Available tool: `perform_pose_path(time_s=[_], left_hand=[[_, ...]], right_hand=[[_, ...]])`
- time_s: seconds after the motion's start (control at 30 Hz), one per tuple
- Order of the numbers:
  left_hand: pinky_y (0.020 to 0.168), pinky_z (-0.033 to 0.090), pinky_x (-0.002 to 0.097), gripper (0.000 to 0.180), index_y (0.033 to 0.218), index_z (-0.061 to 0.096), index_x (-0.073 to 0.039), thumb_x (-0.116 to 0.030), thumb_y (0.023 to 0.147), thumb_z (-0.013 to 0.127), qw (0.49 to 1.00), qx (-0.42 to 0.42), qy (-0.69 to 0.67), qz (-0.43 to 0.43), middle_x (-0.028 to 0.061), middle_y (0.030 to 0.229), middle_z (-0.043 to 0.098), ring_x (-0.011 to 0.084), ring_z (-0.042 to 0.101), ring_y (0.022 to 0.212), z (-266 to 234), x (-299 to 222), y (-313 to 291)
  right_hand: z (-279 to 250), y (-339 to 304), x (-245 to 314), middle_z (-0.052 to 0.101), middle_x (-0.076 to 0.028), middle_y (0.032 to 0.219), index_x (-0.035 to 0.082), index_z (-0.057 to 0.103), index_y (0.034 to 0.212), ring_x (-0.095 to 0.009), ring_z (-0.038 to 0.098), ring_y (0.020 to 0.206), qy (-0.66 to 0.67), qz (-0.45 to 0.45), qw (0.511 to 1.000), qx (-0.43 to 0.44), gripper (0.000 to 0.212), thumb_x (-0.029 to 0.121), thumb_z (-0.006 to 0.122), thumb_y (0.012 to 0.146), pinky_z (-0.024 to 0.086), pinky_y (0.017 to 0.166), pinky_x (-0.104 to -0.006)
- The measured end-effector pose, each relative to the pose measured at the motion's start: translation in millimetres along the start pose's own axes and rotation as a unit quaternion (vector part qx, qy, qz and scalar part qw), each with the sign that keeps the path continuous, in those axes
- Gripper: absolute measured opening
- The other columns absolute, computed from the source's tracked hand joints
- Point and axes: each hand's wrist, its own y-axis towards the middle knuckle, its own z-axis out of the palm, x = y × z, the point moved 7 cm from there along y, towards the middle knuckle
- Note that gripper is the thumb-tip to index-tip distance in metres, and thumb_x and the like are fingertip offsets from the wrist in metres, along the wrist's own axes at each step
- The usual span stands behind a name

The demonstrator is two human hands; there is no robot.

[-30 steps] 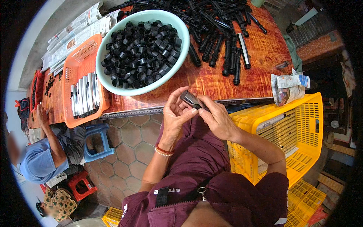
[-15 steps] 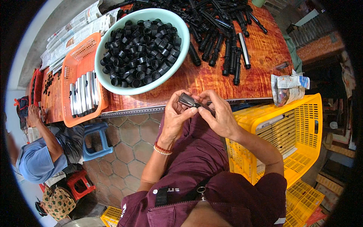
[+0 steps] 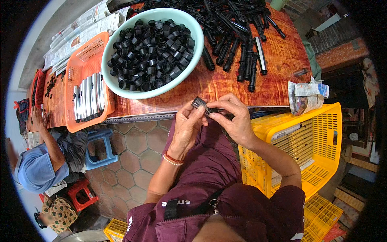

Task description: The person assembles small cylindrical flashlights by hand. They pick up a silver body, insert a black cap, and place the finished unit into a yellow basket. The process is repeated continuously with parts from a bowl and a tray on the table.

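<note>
Over my lap, just off the table's front edge, my hands hold a small black plastic tube (image 3: 198,103). My left hand (image 3: 186,126) is closed round its wide, cap-like end, thumb on top. With a pinch of thumb and fingers, my right hand (image 3: 238,124) grips the thinner black end at the right. The fingers hide part of the piece. Beyond my hands, a pale green basin (image 3: 198,60) is filled with short black plastic rings (image 3: 151,54). Long black tubular parts (image 3: 229,48) lie heaped to its right, one of them with a silver barrel (image 3: 261,56).
An orange basket (image 3: 71,86) with silver tubes (image 3: 90,97) stands left of the basin. A yellow crate (image 3: 328,141) holding rows of tubes sits at my right, near a newspaper-wrapped packet (image 3: 307,97). Another person (image 3: 42,161) works at left beside a blue stool (image 3: 102,155).
My right hand's fingers have shifted along the black tube, and its wide end now tilts up a little more. My left hand stays closed on it.
</note>
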Motion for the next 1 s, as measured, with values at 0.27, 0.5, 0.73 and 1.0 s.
perform_pose_path(time_s=[0.27, 0.5, 0.73, 1.0], left_hand=[[0.060, 0.051, 0.0212, 0.028, 0.115, 0.058, 0.001, -0.012, 0.091, 0.063, 1.000, 0.002, 0.018, 0.023, 0.0027, 0.091, 0.063, 0.0068, 0.057, 0.068, 1, 0, -2], [0.060, 0.048, 0.0199, 0.028, 0.115, 0.058, 0.002, -0.011, 0.091, 0.062, 0.999, 0.002, 0.015, 0.033, 0.0045, 0.095, 0.065, 0.0062, 0.056, 0.067, 2, -3, -3], [0.061, 0.048, 0.0198, 0.029, 0.117, 0.058, 0.002, -0.013, 0.092, 0.061, 0.999, 0.007, 0.027, 0.025, 0.0101, 0.105, 0.067, 0.0067, 0.057, 0.069, 4, -11, -2], [0.063, 0.048, 0.0205, 0.031, 0.119, 0.056, 0.001, -0.016, 0.093, 0.061, 0.994, 0.051, 0.091, 0.025, 0.0113, 0.106, 0.067, 0.0088, 0.060, 0.075, -2, -6, 3]], right_hand=[[-2, -2, -11, 0.061, 0.001, 0.092, 0.010, 0.071, 0.104, -0.008, 0.055, 0.082, 0.078, 0.049, 0.996, 0.017, 0.030, 0.006, 0.075, 0.075, 0.043, 0.067, -0.0212], [-1, -4, -6, 0.055, 0.000, 0.094, 0.003, 0.067, 0.110, -0.007, 0.051, 0.083, 0.072, 0.046, 0.996, 0.027, 0.034, 0.005, 0.075, 0.076, 0.042, 0.070, -0.0195], [3, -11, -27, 0.057, -0.003, 0.095, -0.001, 0.055, 0.112, -0.008, 0.055, 0.087, 0.271, 0.179, 0.946, 0.015, 0.031, 0.014, 0.067, 0.088, 0.048, 0.073, -0.0221], [23, -16, -35, 0.058, -0.004, 0.088, 0.001, 0.053, 0.104, -0.010, 0.057, 0.073, 0.277, 0.262, 0.918, 0.106, 0.024, 0.022, 0.058, 0.094, 0.050, 0.064, -0.0255]])
